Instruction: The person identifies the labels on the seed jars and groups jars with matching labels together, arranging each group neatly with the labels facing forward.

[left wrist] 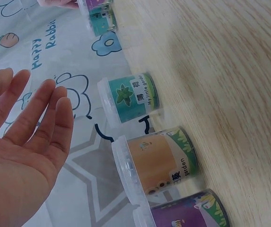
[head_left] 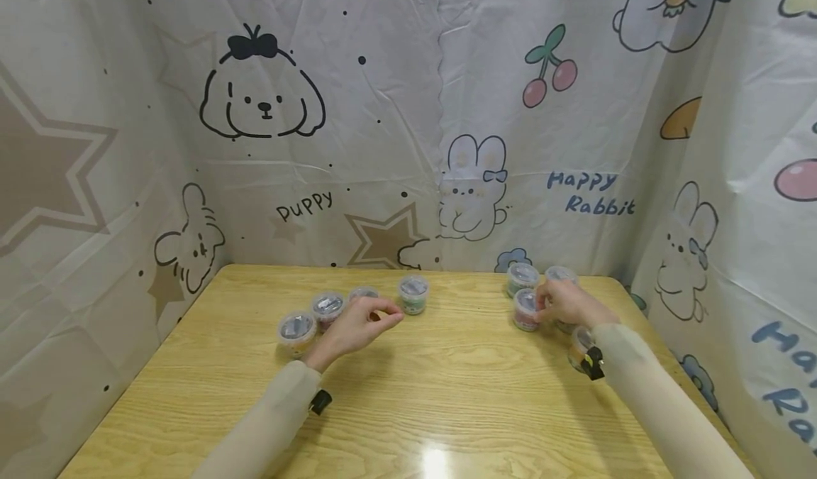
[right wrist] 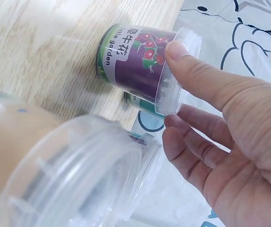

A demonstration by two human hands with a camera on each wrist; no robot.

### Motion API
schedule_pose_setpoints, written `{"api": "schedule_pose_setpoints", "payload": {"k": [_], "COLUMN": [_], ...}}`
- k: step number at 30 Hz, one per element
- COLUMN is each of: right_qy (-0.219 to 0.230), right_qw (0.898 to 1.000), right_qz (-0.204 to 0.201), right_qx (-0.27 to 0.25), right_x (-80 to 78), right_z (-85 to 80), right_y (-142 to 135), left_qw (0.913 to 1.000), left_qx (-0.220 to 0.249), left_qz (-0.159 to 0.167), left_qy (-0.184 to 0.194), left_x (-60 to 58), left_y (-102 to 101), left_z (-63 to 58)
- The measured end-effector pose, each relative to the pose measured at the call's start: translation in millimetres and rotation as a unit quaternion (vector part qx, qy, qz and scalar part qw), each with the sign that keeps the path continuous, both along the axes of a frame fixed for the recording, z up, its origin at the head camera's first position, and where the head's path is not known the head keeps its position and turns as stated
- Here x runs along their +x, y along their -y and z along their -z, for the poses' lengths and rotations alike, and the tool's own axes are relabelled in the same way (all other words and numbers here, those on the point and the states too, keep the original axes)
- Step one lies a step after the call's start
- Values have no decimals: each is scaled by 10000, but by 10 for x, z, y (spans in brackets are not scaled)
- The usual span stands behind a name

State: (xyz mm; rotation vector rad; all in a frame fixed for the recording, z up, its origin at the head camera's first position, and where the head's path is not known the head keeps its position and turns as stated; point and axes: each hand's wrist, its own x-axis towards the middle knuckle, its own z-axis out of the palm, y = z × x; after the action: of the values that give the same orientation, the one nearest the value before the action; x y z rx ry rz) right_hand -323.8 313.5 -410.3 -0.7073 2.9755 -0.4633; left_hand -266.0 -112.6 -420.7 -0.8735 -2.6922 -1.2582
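Observation:
My right hand [head_left: 571, 303] is at the right-hand group of lidded plastic cups. Its thumb and fingertips pinch the clear lid of a purple-labelled cup [right wrist: 140, 66] printed "little garden". Close in front of the right wrist camera is an orange-labelled cup [right wrist: 40, 156]. On the other side, my left hand [head_left: 357, 326] hovers beside a row of similar cups, holding nothing, its fingers loosely bent. Past those fingers stand a green-labelled cup [left wrist: 130, 99], an orange-labelled cup [left wrist: 161, 158] and a purple-labelled cup [left wrist: 189, 213].
Another cup [head_left: 296, 331] stands at the near end of the left row. A green-labelled cup [head_left: 523, 279] and a further cup [head_left: 562, 273] are at the table's back right. Printed curtains [head_left: 383, 124] enclose the wooden table [head_left: 447, 387] at the back and sides.

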Motion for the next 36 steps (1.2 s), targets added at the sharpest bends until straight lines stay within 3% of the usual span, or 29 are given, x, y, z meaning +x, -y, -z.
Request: {"api": "schedule_pose_setpoints", "payload": {"k": [20,25,29,36], "right_qy": [-114,-37,-217,-570], "right_qw": [9997,10000,9997,9974], "right_qz": [-237,-61,51,285], "right_qx": [-4,25,-59,-346], "right_x": [7,21,37,83], "right_z": [1,-18,-23,-46], "right_y": [-60,-47,-22,143], "left_qw": [9999,9999,10000,9992], "left_qx": [-60,-31,-17,99], "left_qz": [132,122,49,-372], "left_qy": [65,66,84,-42], "left_x": [4,7,1,-50], "left_y": [27,24,24,5], "left_z": [7,10,18,41]}}
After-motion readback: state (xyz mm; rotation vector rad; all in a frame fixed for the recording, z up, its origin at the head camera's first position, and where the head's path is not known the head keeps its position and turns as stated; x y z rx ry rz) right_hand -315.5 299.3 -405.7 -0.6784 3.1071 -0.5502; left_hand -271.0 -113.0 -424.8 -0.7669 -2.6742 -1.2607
